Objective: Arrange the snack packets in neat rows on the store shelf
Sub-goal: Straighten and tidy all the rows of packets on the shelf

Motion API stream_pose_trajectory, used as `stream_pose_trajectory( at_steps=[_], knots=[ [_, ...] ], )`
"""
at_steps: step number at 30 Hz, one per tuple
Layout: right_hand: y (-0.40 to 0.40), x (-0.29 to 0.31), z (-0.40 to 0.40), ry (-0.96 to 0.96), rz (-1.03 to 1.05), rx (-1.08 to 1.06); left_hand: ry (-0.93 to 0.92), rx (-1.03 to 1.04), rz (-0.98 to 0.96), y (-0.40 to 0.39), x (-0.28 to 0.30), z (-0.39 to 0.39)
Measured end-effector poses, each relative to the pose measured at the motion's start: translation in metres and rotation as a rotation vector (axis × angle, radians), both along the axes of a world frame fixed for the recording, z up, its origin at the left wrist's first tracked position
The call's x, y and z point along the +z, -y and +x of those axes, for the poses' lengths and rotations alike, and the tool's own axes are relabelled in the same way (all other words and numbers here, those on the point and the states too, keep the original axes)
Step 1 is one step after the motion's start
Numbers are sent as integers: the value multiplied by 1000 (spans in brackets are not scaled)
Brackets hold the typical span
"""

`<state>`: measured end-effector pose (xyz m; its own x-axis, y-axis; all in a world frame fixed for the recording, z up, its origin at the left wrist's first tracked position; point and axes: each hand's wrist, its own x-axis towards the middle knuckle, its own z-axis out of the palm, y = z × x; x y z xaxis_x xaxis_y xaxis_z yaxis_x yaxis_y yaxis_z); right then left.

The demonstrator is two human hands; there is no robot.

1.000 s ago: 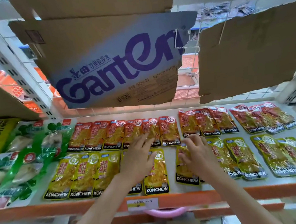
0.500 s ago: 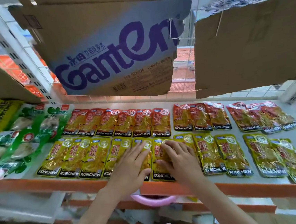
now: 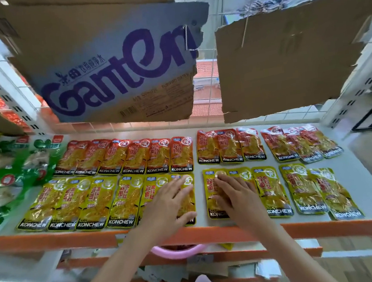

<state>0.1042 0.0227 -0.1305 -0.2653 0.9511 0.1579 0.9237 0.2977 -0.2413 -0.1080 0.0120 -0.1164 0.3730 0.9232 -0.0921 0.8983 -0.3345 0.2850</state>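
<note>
The left hand (image 3: 172, 204) lay flat, fingers spread, on the yellow Konchew packets (image 3: 181, 198) at the shelf's (image 3: 53, 241) orange front edge; the right hand (image 3: 235, 195) pressed likewise on the neighbouring yellow packet (image 3: 212, 192). A row of red Konchew packets (image 3: 180, 151) lay just behind them, under the hanging Ganten cardboard (image 3: 109, 64).

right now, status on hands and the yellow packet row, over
Left hand flat on the sixth yellow packet. Right hand flat on the packet across the gap. Two far-right packets sit crooked. Nothing in the way.
</note>
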Motion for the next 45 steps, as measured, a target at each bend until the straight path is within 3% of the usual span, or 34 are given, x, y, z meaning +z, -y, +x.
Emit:
stream_pose_trajectory(
  at_steps=[6, 12, 21, 29, 33, 41, 45],
  knots=[
    [9, 5, -25, 21, 15, 21, 66, 18, 15, -7, 1, 2],
    [-11, 11, -13, -60, -115, -28, 161, 40, 81, -34, 9, 11],
    [-92, 25, -22, 62, -180, -35, 27, 106, 18, -87, 3, 5],
    [-69, 21, -22, 54, -180, 11, 61, 119, 15, -87, -1, 3],
    [-64, 18, -25, 45, -160, 34, 108, 130, 131, -81, 3, 17],
    [-69, 22, 1, 53, -216, -195, 100, 2, 86, -93, -6, 38],
    [-63, 23, 5, 58, -249, -179, 127, 8, 85, -93, -6, 39]
  ],
)
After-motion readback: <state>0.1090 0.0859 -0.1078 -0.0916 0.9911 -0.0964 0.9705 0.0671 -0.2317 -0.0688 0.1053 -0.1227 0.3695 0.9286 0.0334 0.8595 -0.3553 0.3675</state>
